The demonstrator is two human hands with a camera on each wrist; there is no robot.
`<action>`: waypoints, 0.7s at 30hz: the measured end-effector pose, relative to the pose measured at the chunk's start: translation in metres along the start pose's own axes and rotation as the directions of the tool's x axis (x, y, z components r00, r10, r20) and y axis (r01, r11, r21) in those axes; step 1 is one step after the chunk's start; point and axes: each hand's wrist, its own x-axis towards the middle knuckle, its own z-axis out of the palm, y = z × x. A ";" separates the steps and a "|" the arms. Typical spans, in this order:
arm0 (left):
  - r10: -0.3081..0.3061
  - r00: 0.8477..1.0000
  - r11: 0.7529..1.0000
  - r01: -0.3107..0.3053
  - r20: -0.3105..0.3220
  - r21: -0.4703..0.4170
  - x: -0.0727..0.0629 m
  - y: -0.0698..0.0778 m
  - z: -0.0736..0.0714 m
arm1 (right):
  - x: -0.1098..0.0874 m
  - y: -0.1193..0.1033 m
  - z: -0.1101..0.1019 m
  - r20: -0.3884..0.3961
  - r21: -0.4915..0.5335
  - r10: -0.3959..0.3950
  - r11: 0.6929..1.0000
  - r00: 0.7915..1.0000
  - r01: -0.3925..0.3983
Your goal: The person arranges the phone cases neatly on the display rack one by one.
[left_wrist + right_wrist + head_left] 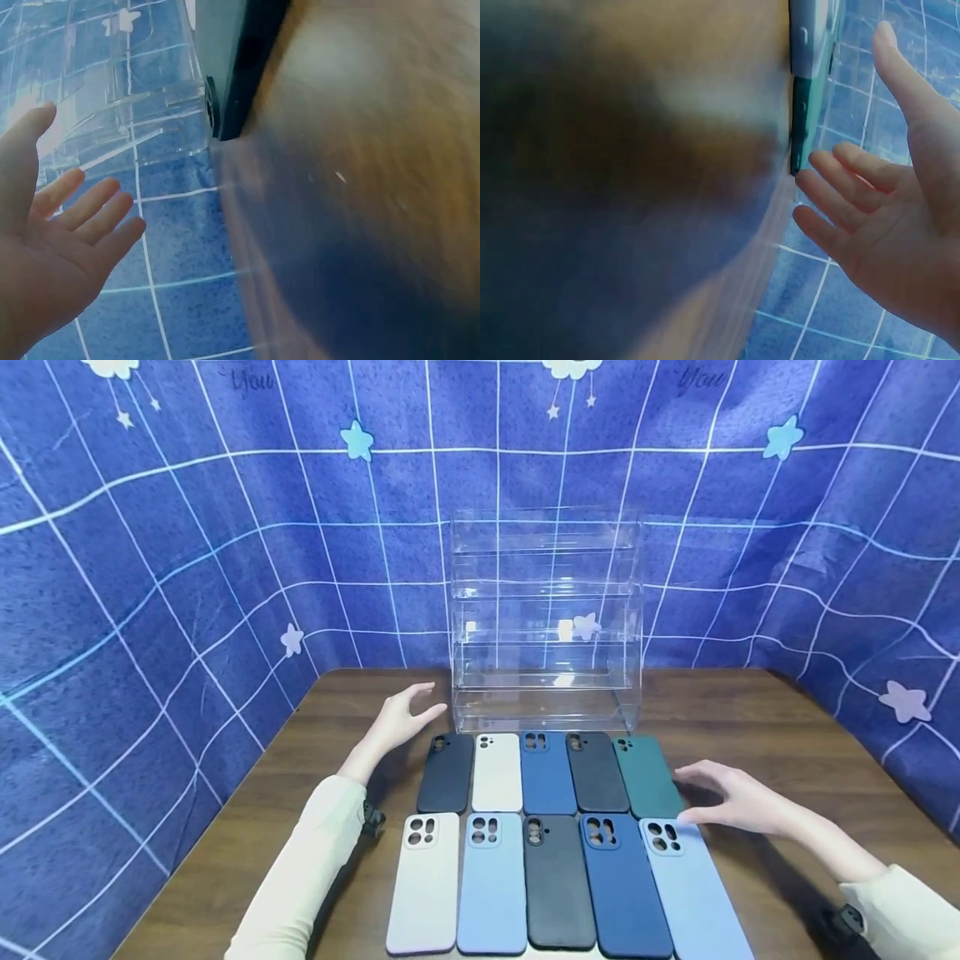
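Phone cases lie in two rows on the wooden table. My left hand (399, 717) hovers by the lower left side of a clear acrylic rack (546, 703), above and left of the back row's dark case (446, 777). In the left wrist view its fingers are spread and hold nothing. My right hand (731, 797) is beside the green case (647, 781) at the back row's right end, its thumb near the top of the light blue case (701, 897). The right wrist view shows that palm with nothing in it, fingers loosely extended.
Between the end cases of the back row lie a white case (498, 777), a blue case (548, 777) and a black case (597, 777). Several more fill the front row. A blue gridded curtain (225, 552) hangs behind and beside the table (757, 718).
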 end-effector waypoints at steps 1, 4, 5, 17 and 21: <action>-0.008 1.000 1.000 0.008 0.001 -0.025 0.002 0.000 0.001 | -0.001 -0.001 0.001 -0.006 -0.016 -0.009 1.000 1.000 0.009; -0.025 1.000 0.995 0.025 0.001 -0.098 0.009 0.003 0.004 | -0.004 -0.002 0.004 -0.011 -0.069 -0.022 0.997 1.000 0.021; -0.027 1.000 0.993 0.027 0.003 -0.118 0.011 0.003 0.006 | -0.005 -0.001 0.005 -0.016 -0.080 -0.020 0.997 1.000 0.019; -0.050 0.998 0.944 0.060 0.039 -0.325 0.026 0.009 0.022 | -0.008 0.006 0.009 0.036 -0.066 -0.095 0.993 0.995 0.097; -0.056 0.998 0.925 0.066 0.039 -0.373 0.032 0.007 0.026 | -0.009 0.010 0.007 0.076 -0.062 -0.090 0.994 0.993 0.095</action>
